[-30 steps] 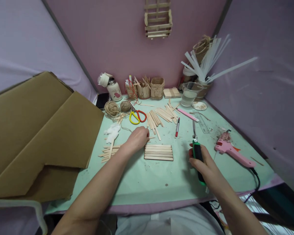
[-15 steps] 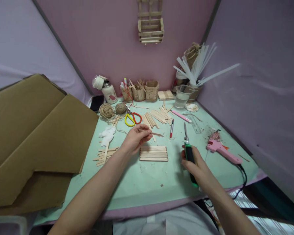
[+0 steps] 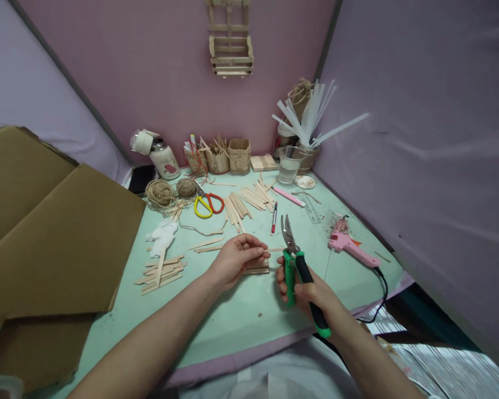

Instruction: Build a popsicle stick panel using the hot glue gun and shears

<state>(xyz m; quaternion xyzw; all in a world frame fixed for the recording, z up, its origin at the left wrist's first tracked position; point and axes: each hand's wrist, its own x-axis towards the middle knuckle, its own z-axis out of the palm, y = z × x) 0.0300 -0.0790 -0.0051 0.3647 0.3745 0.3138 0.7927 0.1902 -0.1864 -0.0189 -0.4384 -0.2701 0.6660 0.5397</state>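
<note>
My left hand (image 3: 242, 259) pinches a thin wooden craft stick (image 3: 275, 250), whose end points right toward the shears. In my right hand (image 3: 311, 293) are green-and-black pruning shears (image 3: 301, 269), blades parted and pointing up and away from me. The stick's tip lies close to the base of the blades; whether they touch I cannot tell. Under my left hand, mostly hidden, lies a small panel of craft sticks (image 3: 258, 270) joined side by side. Loose craft sticks (image 3: 237, 210) are spread just beyond my hands.
A pink glue gun (image 3: 351, 246) lies at the right with its cord over the edge. Scissors (image 3: 208, 205), twine balls (image 3: 160, 193), a red-capped pen (image 3: 274, 217) and a cup of water (image 3: 289, 169) are farther back. A large cardboard piece (image 3: 62, 238) covers the left side.
The shears have opened and moved toward the stick in my left hand. My left hand has come lower, over the stick panel. The view has turned slightly right.
</note>
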